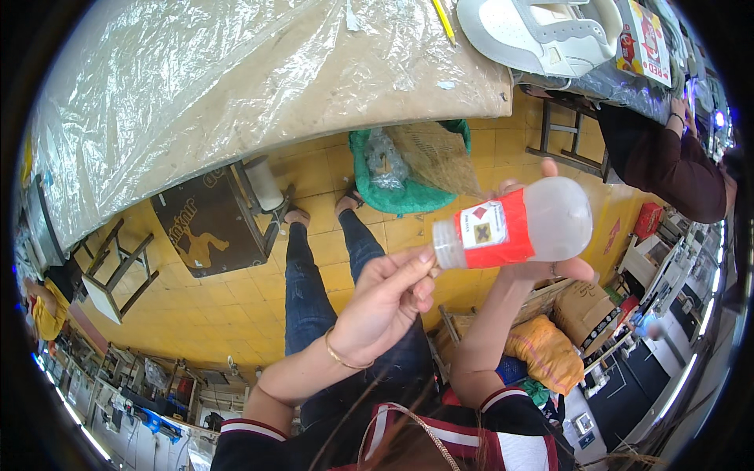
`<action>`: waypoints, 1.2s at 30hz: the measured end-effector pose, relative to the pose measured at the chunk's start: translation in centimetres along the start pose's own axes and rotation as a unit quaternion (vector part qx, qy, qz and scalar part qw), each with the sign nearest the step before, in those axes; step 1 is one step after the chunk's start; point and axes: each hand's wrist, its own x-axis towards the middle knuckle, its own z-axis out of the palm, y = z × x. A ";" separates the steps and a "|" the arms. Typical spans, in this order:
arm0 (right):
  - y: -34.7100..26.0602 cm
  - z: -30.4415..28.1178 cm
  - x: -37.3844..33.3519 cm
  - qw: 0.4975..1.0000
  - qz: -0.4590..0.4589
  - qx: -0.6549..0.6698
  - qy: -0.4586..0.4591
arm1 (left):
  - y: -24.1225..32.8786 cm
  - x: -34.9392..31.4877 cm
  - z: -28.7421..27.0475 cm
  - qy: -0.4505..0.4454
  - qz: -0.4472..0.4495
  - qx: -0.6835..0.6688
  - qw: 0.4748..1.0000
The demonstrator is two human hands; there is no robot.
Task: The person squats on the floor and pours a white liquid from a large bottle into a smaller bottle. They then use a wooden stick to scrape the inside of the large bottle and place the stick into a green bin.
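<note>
A translucent plastic bottle (559, 220) with a red band and a white hazard label lies on its side in the air, its ribbed neck toward the left. Behind and beneath it is my right hand (542, 271), holding the bottle, with fingertips showing past its upper side and another finger below. Much of that hand is hidden by the bottle. My left hand (385, 294) is closed in a pinch right at the bottle's mouth. What sits between its thumb and fingers is too small to make out. A thin bracelet circles the left wrist.
Ahead is a table (259, 86) under clear plastic sheeting, bearing a yellow pencil (444, 22) and a white-grey shoe (542, 39). Below its edge stands a green sack (408, 200). Another person's sleeve (679, 173) shows at right. An orange sack (547, 353) lies near a cardboard box (583, 310).
</note>
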 end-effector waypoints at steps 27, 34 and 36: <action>-0.4 1.1 0.6 0.907 0.210 0.167 0.325 | 5.6 4.0 -0.8 -0.172 0.640 0.730 0.164; 0.2 0.0 -0.1 0.884 0.278 0.224 0.303 | 5.7 4.7 0.7 -0.247 0.667 0.701 0.055; 0.3 -0.5 -0.3 0.872 0.294 0.256 0.295 | 5.4 4.8 1.1 -0.268 0.672 0.689 0.042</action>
